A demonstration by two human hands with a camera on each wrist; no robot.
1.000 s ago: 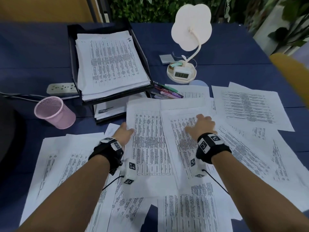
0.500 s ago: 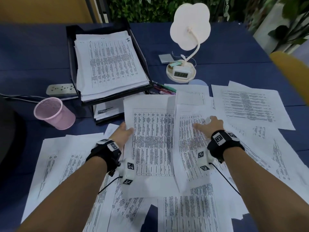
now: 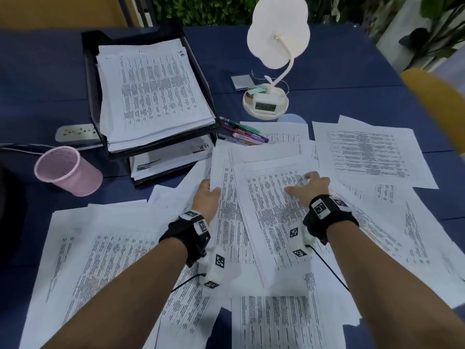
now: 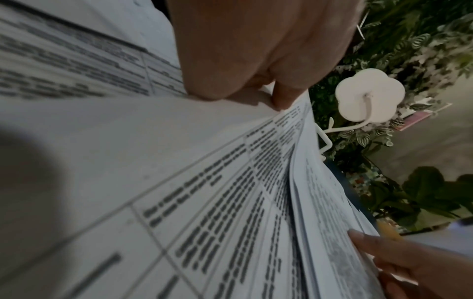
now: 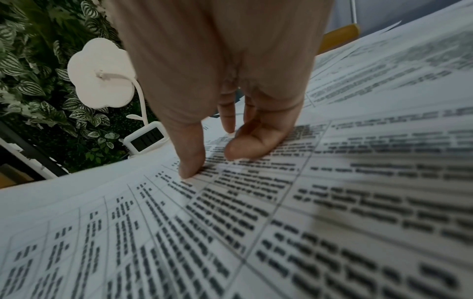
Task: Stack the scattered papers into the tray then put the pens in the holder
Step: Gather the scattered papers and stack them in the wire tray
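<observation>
Printed papers point(image 3: 372, 157) lie scattered over the blue table. My left hand point(image 3: 207, 195) pinches the left edge of a few gathered sheets point(image 3: 264, 202), lifting that edge; the left wrist view shows my left hand point(image 4: 274, 99) closed on the paper edge. My right hand point(image 3: 308, 187) lies with straight fingers on the top sheet, and its fingertips point(image 5: 190, 172) press on the print. The black two-tier tray point(image 3: 90, 96) at the back left holds a thick paper stack point(image 3: 156, 91). Several pens point(image 3: 241, 134) lie beside the tray. The pink mesh holder point(image 3: 68, 172) stands empty at the left.
A white flower-shaped lamp point(image 3: 276, 34) with a clock base point(image 3: 265, 104) stands behind the papers. A power strip point(image 3: 75, 133) lies left of the tray. A yellow chair back point(image 3: 437, 102) is at the right edge. More sheets point(image 3: 100, 260) cover the near table.
My right hand has slid its sheet leftward over the sheet at my left hand. My left hand has taken hold of the left edge and raised it.
</observation>
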